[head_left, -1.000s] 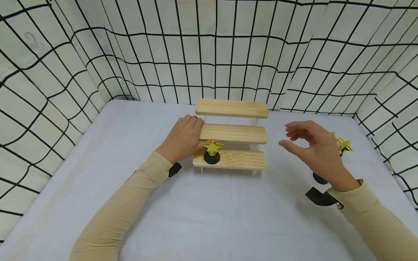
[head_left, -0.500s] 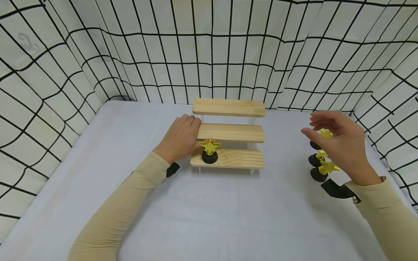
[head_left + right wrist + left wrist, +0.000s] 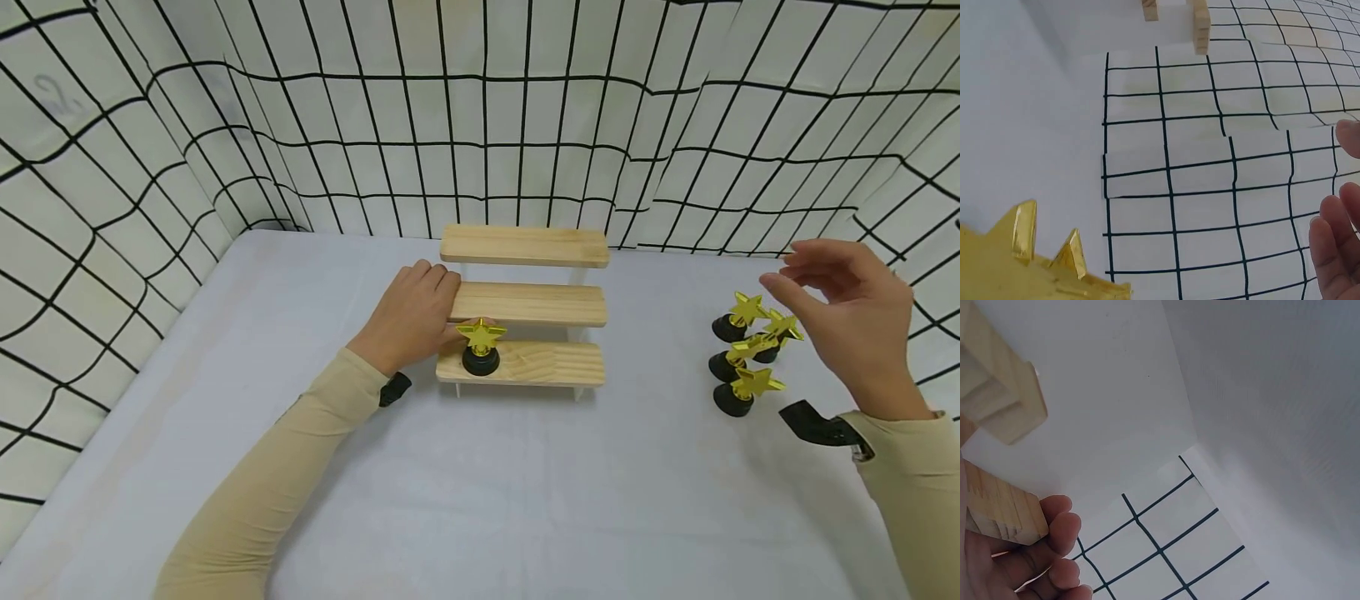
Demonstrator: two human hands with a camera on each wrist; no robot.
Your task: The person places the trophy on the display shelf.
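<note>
My left hand grips the left end of the middle board of a three-tier wooden stand. In the left wrist view its fingers curl round the board's end. A gold star trophy on a black base stands at the left of the lowest board, just below that hand. My right hand is raised over the right side of the table, thumb and fingers apart, holding nothing. Just left of it several more star trophies stand in a cluster; gold star points fill the right wrist view's lower left corner.
The top board sits at the back of the stand. A white table carries everything. White walls with a black wire grid enclose the back and both sides.
My right hand has moved right and slightly away, from beside the stand to past the trophy cluster, which now shows fully. My left hand keeps its grip on the board.
</note>
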